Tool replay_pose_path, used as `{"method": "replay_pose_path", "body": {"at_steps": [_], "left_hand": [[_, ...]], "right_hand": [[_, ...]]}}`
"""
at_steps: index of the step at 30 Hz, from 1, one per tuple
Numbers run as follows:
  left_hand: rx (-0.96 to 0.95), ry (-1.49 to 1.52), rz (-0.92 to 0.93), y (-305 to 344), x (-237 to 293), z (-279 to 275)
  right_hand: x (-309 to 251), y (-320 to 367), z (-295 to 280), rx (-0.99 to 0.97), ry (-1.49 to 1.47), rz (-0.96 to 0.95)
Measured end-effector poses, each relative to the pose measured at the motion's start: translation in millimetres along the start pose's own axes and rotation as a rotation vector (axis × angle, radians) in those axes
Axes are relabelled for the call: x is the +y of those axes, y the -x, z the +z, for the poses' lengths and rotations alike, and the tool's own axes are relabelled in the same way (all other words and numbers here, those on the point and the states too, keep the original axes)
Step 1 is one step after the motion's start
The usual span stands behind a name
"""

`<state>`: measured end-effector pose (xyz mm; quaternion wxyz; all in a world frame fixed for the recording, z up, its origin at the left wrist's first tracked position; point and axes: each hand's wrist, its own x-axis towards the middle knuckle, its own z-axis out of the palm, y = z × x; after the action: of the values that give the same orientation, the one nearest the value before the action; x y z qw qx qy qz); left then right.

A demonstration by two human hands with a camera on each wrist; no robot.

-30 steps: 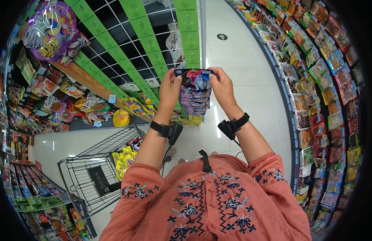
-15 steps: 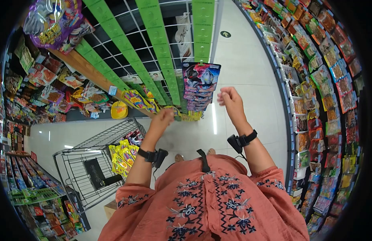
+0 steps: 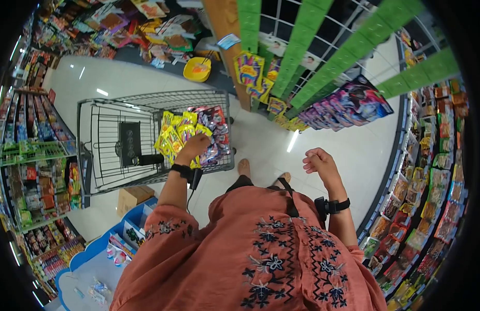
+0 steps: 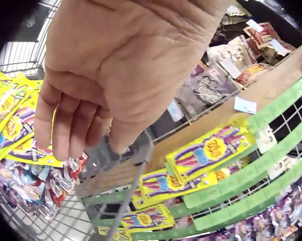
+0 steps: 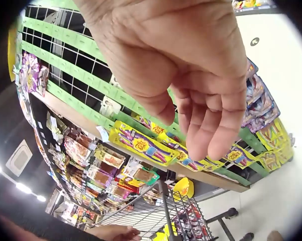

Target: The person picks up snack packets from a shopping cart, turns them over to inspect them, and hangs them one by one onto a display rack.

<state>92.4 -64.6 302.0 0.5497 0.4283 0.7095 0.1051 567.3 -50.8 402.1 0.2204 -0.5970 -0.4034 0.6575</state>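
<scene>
My left hand [image 3: 195,149] is over the shopping cart [image 3: 108,184], overlapping the yellow candy bags [image 3: 173,139] in the head view. In the left wrist view its fingers [image 4: 75,128] hang loosely bent with nothing in them. Dark, multicoloured packets [image 3: 215,124] lie beside the yellow bags in the cart. My right hand [image 3: 322,165] hovers in front of my body, empty, its fingers [image 5: 223,125] relaxed and slightly curled. Beyond it, a row of purple-black printed packets [image 3: 349,106] hangs from a green strip on the rack.
More yellow candy bags [image 3: 250,70] hang on the green-stripped wire rack [image 3: 307,31]. A yellow basket [image 3: 197,69] stands by the far shelf. Snack shelves [image 3: 432,192] line the right side. Near my left elbow are a cardboard box [image 3: 132,198] and a blue-edged display stand [image 3: 89,259].
Both hands let go of the hanging printed packet and drew back. My view turned left; the left hand moved over the cart, while the right stayed raised in front of me.
</scene>
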Motion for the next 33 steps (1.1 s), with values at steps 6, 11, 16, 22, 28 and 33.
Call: {"method": "replay_pose_path", "body": {"at_steps": [6, 11, 16, 22, 28, 33], "left_hand": [[0.148, -0.043, 0.063, -66, -63, -20], [0.144, -0.152, 0.143, -108, -81, -1], [-0.064, -0.396, 0.31, -116, -92, 25], [-0.255, -0.754, 0.278, -113, -91, 57], [-0.256, -0.796, 0.19, -118, -106, 75], [-0.246, -0.885, 0.282, -105, -103, 60]], "right_hand": [[2, -10, 32, 0.026, 0.028, 0.071], [3, -9, 56, 0.101, 0.027, 0.133], [14, -4, 69, 0.126, 0.002, 0.196], [12, 5, 85, 0.144, -0.014, 0.22], [5, 19, 91, 0.174, -0.004, 0.234], [5, 22, 93, 0.177, 0.011, 0.22]]}}
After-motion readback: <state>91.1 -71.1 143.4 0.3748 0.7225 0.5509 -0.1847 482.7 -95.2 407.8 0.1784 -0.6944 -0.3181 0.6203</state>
